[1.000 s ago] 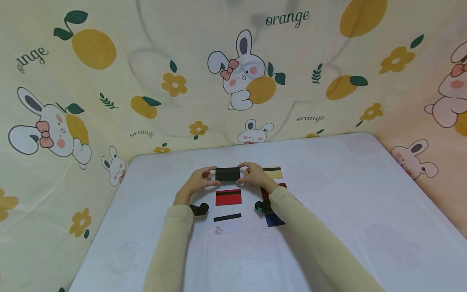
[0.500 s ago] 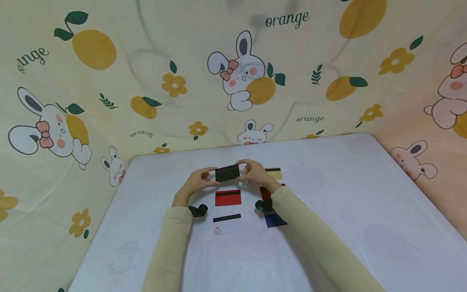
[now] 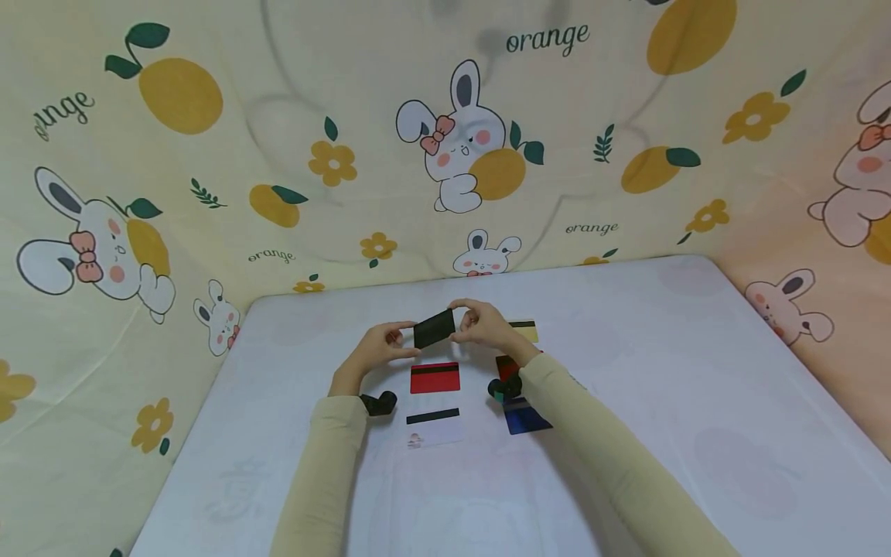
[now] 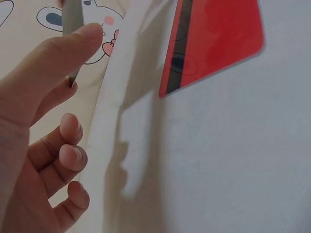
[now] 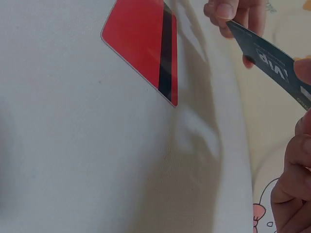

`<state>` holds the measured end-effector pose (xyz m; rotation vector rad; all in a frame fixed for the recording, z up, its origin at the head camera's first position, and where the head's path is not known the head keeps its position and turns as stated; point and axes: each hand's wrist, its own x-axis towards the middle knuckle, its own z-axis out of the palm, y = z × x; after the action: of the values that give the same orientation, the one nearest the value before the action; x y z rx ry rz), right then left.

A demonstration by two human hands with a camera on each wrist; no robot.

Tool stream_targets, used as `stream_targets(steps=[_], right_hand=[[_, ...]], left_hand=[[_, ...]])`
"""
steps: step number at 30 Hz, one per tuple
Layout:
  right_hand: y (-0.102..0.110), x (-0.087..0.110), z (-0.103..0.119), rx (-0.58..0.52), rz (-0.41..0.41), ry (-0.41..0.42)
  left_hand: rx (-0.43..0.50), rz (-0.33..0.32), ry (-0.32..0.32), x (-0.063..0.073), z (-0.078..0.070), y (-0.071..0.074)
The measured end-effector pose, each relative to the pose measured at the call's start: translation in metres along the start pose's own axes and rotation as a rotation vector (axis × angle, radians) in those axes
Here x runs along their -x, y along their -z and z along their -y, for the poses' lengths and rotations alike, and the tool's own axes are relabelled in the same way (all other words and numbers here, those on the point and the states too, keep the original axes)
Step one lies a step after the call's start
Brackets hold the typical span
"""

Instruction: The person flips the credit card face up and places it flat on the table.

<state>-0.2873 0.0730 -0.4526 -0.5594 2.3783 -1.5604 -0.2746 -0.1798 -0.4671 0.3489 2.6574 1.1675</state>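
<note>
Between both hands, above the far part of the table, is a black card, slanted with its right end higher. My left hand pinches its left end between thumb and forefinger, the other fingers loosely curled. My right hand pinches the right end the same way. In the right wrist view the VIP card shows pale lettering on one face. Just nearer than the hands lies a red card with a dark stripe. Only an edge of the held card appears in the left wrist view.
A white card with a black stripe lies nearest me. On the right are a gold card, a red card and a blue card, partly hidden by the right arm. Patterned cloth hangs behind the white table.
The black card has gone from level to slanted, its right end lifted. My right hand has risen slightly, while the left has barely moved. The other cards lie as before.
</note>
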Motion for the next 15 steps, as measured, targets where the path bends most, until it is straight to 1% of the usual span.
stream_targets(steps=[4,10,15], right_hand=[[-0.001,0.0,-0.001,-0.021,0.002,0.016],[-0.002,0.001,0.0,-0.022,0.005,0.041],[-0.004,0.001,0.001,-0.013,0.004,0.052]], left_hand=[[-0.02,-0.001,-0.017,0.001,0.0,-0.002],[-0.143,-0.048,-0.077,0.004,-0.003,-0.003],[-0.143,-0.09,-0.112,0.006,-0.011,-0.002]])
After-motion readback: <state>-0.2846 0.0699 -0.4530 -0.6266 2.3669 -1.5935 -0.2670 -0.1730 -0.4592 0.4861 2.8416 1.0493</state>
